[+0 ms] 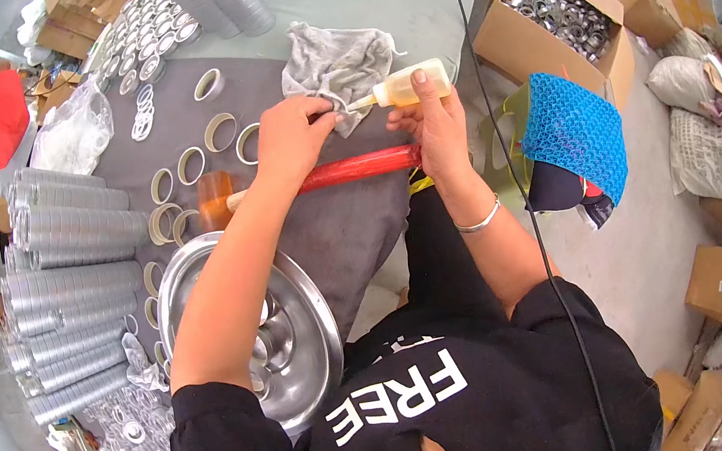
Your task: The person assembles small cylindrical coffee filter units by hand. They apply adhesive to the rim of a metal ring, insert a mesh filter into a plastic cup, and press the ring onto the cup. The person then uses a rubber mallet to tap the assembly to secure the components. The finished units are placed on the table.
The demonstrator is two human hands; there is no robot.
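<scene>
My right hand is wrapped round a small squeeze bottle with pale yellow contents, tilted sideways so its thin nozzle points left. My left hand is pinched just left of the nozzle tip; what its fingers hold, if anything, is too small to tell. Behind both hands a crumpled grey rag lies on the table. Below them lies a mallet with a red handle and an amber head; the handle's end is beside my right wrist.
Metal rings stand around the mallet head. A steel basin holding metal parts is under my left forearm. Stacked metal rings line the left. A carton of metal parts, a blue-covered stool and a hanging black cable are to the right.
</scene>
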